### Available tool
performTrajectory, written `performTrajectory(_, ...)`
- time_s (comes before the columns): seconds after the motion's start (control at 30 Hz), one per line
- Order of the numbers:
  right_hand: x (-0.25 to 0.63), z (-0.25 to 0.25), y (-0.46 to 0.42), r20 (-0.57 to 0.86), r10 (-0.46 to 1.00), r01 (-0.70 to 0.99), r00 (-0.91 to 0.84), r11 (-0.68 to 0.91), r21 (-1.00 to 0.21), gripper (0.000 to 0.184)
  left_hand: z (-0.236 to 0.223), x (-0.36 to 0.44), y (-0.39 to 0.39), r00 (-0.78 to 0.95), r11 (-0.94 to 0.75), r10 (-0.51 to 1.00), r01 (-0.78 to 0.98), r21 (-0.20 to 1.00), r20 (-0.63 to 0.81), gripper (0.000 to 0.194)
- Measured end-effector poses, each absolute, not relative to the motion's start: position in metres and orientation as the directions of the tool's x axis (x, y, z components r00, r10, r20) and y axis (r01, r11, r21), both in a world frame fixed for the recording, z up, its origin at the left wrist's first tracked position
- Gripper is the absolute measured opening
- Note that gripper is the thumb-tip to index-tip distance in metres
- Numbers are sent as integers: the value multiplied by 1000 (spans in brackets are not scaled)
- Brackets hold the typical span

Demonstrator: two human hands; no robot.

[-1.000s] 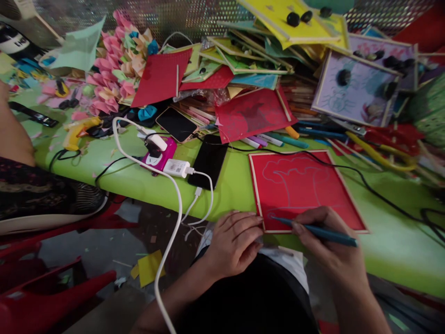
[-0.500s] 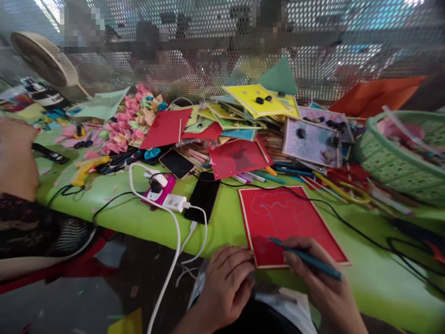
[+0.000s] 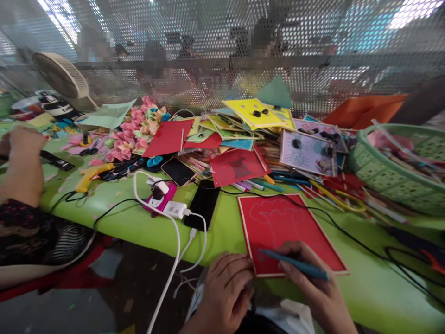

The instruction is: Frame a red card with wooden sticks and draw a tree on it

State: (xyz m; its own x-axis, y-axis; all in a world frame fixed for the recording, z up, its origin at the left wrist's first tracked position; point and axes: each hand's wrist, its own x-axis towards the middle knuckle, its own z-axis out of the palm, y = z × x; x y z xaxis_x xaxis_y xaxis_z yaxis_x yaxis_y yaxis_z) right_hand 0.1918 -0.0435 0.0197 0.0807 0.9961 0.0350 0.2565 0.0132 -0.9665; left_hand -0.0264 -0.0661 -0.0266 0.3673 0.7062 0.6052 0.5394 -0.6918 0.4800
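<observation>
A red card with thin pale strips along its edges lies flat on the green table in front of me. Faint pencil-like lines form a drawing on its face. My right hand is closed around a teal-blue pen, its tip over the lower left part of the card. At the card's lower left edge is my left hand, fingers curled and together, fingertips against the border. Its thumb is tucked below, and the grip on the edge is partly hidden.
A black cable crosses the card's top. Phones, a pink power strip and white cords lie left. Behind are piled cards and paper flowers. A green basket stands right; another person's hand is far left.
The pen tip and my right hand have shifted slightly left and down over the card. My left hand stays at the card's edge. The view has tilted a little.
</observation>
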Motion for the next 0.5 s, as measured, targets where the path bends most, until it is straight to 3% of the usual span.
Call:
performTrajectory(0.2,192,19,-46,9,993,215,116,-16,-977,27,-27,-27,-67,370,-684,716,543,488,592,34)
performTrajectory(0.5,192,13,-48,79,984,245,159,38,-969,24,-30,-27,-66,371,-689,707,555,467,602,33)
